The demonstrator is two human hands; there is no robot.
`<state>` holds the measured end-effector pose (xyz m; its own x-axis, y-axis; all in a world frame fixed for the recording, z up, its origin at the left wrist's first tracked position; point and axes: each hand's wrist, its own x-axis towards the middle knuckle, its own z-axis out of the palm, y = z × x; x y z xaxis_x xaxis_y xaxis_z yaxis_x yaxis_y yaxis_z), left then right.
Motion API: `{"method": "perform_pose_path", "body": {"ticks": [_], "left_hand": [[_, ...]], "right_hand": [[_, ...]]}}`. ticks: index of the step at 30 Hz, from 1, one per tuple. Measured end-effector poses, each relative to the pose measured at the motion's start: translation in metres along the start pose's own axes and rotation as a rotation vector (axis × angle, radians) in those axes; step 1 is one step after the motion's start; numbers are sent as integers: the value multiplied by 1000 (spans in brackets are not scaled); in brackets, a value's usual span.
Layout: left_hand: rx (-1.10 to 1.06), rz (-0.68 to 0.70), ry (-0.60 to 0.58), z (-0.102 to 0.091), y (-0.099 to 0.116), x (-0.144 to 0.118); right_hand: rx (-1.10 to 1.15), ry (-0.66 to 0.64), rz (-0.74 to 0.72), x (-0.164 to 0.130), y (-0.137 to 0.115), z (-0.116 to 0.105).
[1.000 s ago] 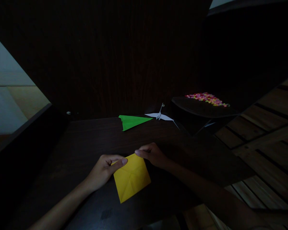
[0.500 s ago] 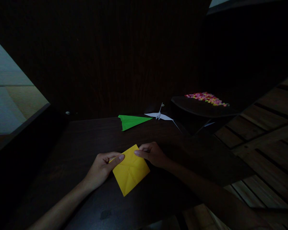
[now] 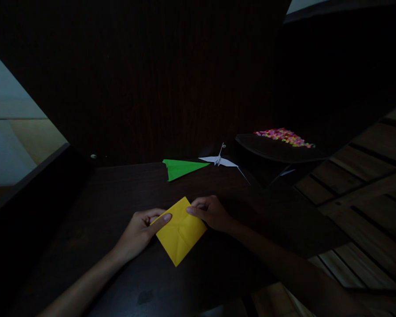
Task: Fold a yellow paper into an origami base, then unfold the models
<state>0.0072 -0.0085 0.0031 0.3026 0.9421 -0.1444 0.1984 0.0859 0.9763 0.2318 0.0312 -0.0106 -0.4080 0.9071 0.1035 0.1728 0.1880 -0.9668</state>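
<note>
We find a yellow paper square [image 3: 181, 230] lying corner-on, like a diamond, on the dark table [image 3: 112, 207], at the near middle of the surface. The left hand [image 3: 141, 231] rests at the paper's nine o'clock corner, forefinger laid across the top face and thumb tucked at the edge; it appears to pinch that corner, though the underside is hidden. The right hand [image 3: 211, 212] meets the edge at about two o'clock with fingers curled and closed lightly on it. We judge the sheet to be very light, thin and limp, already creased across its face, so it would slide readily on the smooth wood and crumple under a hard squeeze; corners and edges are the sound places to hold. At twelve o'clock, well apart, lie a green paper plane [image 3: 182, 168] and a white paper crane [image 3: 219, 160]. At two o'clock, coloured bits [image 3: 284, 135] sit on a dark tray [image 3: 277, 152].
</note>
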Motion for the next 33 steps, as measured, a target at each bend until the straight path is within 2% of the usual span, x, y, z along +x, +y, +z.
{"method": "perform_pose_path", "body": {"ticks": [10, 20, 33], "left_hand": [[13, -92, -122, 4, -1, -1], [-25, -53, -57, 4, 5, -3], [-56, -39, -43, 3, 6, -3]], "right_hand": [[-20, 18, -11, 0, 0, 2], [-22, 45, 8, 1, 1, 2], [-91, 48, -18, 0, 2, 0]]}}
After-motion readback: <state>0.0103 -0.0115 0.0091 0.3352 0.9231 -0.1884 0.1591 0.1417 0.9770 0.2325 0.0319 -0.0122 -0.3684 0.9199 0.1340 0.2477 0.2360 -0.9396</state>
